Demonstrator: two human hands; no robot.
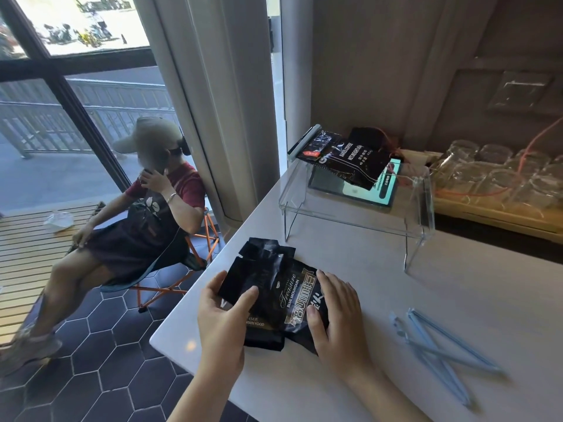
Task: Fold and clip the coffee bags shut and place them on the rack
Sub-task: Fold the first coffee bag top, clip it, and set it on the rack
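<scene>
A black coffee bag (275, 295) with gold lettering lies flat on the white table (396, 300), its crumpled open top pointing away from me. My left hand (221, 324) grips its left edge, thumb on the front. My right hand (338, 315) presses flat on its right side. Beyond it stands a clear acrylic rack (422, 205) with another black coffee bag (347, 161) lying on top, a pale clip (304, 141) along its far left end. Several light blue sealing clips (438, 351) lie on the table to the right of my hands.
A tablet (365, 193) with a lit screen lies under the rack. Glass jars (499, 175) fill a wooden tray at the back right. A person sits on a folding chair (195, 263) on the floor to the left, below the table's edge.
</scene>
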